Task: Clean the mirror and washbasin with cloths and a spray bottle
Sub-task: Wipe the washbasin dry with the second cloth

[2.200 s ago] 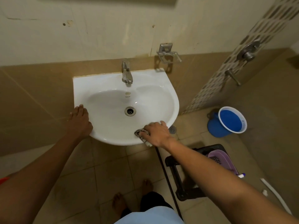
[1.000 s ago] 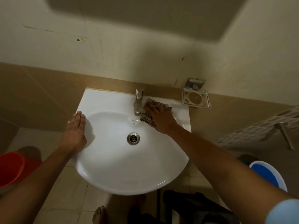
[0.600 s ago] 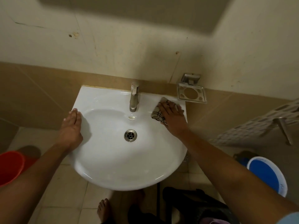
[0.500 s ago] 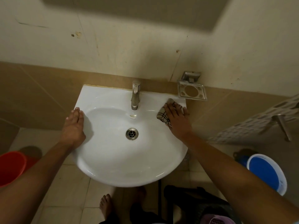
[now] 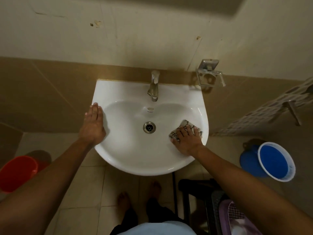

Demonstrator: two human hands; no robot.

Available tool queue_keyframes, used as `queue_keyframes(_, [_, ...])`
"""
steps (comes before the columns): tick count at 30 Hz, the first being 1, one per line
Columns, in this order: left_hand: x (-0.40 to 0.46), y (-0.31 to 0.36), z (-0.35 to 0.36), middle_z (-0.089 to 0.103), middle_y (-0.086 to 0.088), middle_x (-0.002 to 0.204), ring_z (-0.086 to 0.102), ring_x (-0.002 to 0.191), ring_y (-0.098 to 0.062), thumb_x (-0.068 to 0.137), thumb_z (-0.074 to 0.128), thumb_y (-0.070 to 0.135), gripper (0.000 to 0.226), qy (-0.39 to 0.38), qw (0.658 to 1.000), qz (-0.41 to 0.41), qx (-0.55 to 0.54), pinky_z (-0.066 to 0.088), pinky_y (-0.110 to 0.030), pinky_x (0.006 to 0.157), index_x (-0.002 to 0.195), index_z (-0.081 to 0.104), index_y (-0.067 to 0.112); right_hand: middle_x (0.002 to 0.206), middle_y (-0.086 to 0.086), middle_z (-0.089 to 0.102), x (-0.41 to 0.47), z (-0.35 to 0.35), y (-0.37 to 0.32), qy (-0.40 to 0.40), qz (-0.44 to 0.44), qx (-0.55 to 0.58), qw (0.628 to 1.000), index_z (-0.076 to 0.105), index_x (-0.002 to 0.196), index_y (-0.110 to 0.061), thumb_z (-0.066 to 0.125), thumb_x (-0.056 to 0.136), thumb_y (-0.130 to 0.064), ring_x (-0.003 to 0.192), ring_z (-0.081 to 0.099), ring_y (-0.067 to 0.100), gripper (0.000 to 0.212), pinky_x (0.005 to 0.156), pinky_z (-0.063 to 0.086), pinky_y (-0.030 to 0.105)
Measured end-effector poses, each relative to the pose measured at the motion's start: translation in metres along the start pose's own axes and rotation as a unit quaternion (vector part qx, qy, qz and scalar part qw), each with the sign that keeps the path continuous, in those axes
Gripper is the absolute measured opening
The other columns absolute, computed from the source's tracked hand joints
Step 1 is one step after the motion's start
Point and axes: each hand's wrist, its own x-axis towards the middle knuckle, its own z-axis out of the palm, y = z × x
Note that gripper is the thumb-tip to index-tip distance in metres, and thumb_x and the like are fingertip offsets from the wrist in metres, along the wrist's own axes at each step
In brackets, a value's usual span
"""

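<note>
A white washbasin (image 5: 135, 155) hangs on the tiled wall, with a steel tap (image 5: 154, 87) at its back and a drain (image 5: 149, 127) in the middle. My right hand (image 5: 187, 139) presses a checked cloth (image 5: 184, 126) flat against the basin's right inner side, near the rim. My left hand (image 5: 94, 124) rests flat on the left rim, fingers together, holding nothing. Only the mirror's lower edge (image 5: 152, 2) shows at the top. No spray bottle is in view.
A metal soap holder (image 5: 210, 77) is fixed to the wall right of the tap. A blue bucket (image 5: 271, 161) stands on the floor at right, an orange bucket (image 5: 17, 173) at left. A black stool with a purple basket (image 5: 235, 217) is at lower right. My bare feet (image 5: 138, 194) stand under the basin.
My right hand has slid the cloth from beside the tap, along the back right of the basin, down to the right side. My left hand has stayed on the left rim.
</note>
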Motion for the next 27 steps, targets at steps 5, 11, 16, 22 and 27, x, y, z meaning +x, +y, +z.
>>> queue_keyframes(5, [-0.001, -0.002, 0.001, 0.001, -0.029, 0.160, -0.002, 0.148, -0.043, 0.082, 0.048, 0.000, 0.079, -0.005, 1.000, 0.012, -0.007, 0.004, -0.054, 0.119, 0.150, 0.010, -0.011, 0.164, 0.005, -0.004, -0.014, 0.022, -0.062, -0.053, 0.011, 0.062, 0.997, 0.002, 0.156, -0.020, 0.013, 0.101, -0.046, 0.150, -0.007, 0.030, 0.062, 0.119, -0.006, 0.053])
queue_keyframes(11, [-0.001, -0.003, 0.003, -0.008, -0.024, 0.161, -0.009, 0.149, -0.038, 0.086, 0.045, 0.001, 0.079, -0.009, 1.000, 0.000, -0.010, -0.001, -0.050, 0.121, 0.151, 0.001, -0.007, 0.163, 0.011, 0.001, -0.013, 0.015, -0.153, -0.071, -0.051, 0.183, 0.979, 0.004, 0.155, -0.015, 0.019, 0.102, -0.042, 0.149, -0.003, 0.038, 0.061, 0.118, 0.000, 0.057])
queue_keyframes(16, [0.001, -0.005, 0.009, -0.008, -0.025, 0.160, -0.008, 0.149, -0.038, 0.084, 0.044, -0.003, 0.080, -0.003, 1.000, 0.005, -0.014, -0.002, -0.050, 0.120, 0.150, 0.000, -0.009, 0.163, 0.009, 0.006, -0.009, -0.003, -0.207, -0.037, -0.098, 0.268, 0.958, 0.003, 0.155, -0.019, 0.026, 0.103, -0.039, 0.149, 0.001, 0.034, 0.061, 0.120, -0.002, 0.051])
queue_keyframes(22, [-0.001, -0.002, 0.008, -0.004, -0.025, 0.161, -0.004, 0.149, -0.039, 0.085, 0.044, -0.004, 0.078, 0.014, 1.000, 0.004, -0.012, -0.001, -0.050, 0.120, 0.150, 0.003, -0.009, 0.163, 0.006, 0.009, -0.013, 0.011, -0.178, -0.044, -0.152, 0.268, 0.950, 0.011, 0.156, -0.022, 0.038, 0.101, -0.045, 0.150, 0.004, 0.027, 0.065, 0.121, 0.004, 0.046])
queue_keyframes(27, [0.000, -0.001, 0.008, 0.002, -0.028, 0.160, 0.001, 0.149, -0.042, 0.085, 0.045, -0.001, 0.075, 0.026, 1.000, 0.005, -0.006, 0.006, -0.053, 0.120, 0.150, 0.008, -0.011, 0.163, 0.006, 0.010, -0.010, 0.018, -0.113, -0.040, -0.149, 0.163, 0.975, 0.012, 0.155, -0.020, 0.038, 0.102, -0.040, 0.150, 0.005, 0.026, 0.063, 0.121, 0.004, 0.043])
